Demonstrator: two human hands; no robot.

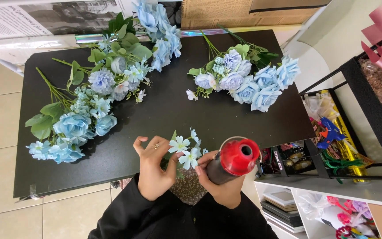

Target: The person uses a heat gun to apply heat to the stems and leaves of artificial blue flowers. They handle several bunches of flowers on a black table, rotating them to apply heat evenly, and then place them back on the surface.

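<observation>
View from above the near edge of a black tabletop (164,110). The left hand (153,170), a ring on one finger, pinches a small sprig of pale blue flowers (184,150) between thumb and fingertips, at the tabletop's near edge. The right hand (222,188) is clenched around a dark cylinder with a red end (235,159), just beside the sprig. Bunches of blue artificial roses with green leaves lie at far left (82,115) and far right (248,79). A blue glue gun (330,130) rests on the rack at right.
</observation>
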